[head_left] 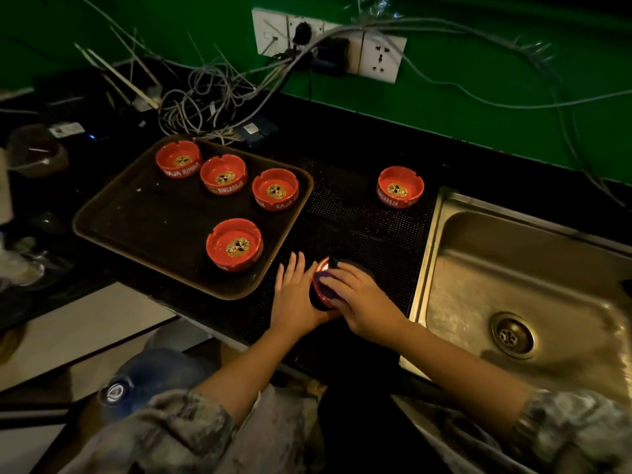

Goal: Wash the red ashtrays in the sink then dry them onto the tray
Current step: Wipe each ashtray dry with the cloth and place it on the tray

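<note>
1. Head view showed the left hand point(294, 295) with straight fingers bracing a tilted red ashtray point(321, 280) at lower centre.
2. Right hand point(362, 299) pressed a dark cloth point(355, 268) into it, fingers curled.
3. Four ashtrays sat on the tray point(113, 230) at centre left; another ashtray point(400, 187) stood near the sink point(533, 275).

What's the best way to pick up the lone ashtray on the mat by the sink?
Pinch the ashtray across its rim from above. It sits upright, mouth up, on the mat, apart from everything else, so opposite sides of the round wall are free.
</note>
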### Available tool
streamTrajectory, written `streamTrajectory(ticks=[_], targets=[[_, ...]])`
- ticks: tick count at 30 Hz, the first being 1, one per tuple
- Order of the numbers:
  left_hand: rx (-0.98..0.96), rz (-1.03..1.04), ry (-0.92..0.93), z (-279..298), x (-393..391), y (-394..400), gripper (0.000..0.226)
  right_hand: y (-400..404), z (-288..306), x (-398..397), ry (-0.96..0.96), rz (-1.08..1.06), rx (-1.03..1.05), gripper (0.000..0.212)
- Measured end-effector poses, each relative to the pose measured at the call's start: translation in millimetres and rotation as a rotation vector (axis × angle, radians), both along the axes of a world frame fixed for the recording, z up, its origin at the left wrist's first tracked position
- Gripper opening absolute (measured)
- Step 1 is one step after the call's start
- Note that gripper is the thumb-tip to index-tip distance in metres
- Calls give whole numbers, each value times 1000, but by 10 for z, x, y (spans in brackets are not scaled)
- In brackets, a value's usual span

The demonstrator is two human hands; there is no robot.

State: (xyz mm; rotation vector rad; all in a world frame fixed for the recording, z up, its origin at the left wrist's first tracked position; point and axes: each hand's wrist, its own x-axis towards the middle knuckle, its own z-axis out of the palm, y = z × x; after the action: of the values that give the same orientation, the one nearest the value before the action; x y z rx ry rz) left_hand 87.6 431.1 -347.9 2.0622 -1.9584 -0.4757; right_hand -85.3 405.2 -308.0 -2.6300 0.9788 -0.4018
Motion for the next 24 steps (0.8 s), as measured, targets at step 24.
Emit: streamTrajectory(ticks=[24], targets=[[-45,45,74,36,-46,32,135,-345,-40,-280,38,-34,-105,40]])
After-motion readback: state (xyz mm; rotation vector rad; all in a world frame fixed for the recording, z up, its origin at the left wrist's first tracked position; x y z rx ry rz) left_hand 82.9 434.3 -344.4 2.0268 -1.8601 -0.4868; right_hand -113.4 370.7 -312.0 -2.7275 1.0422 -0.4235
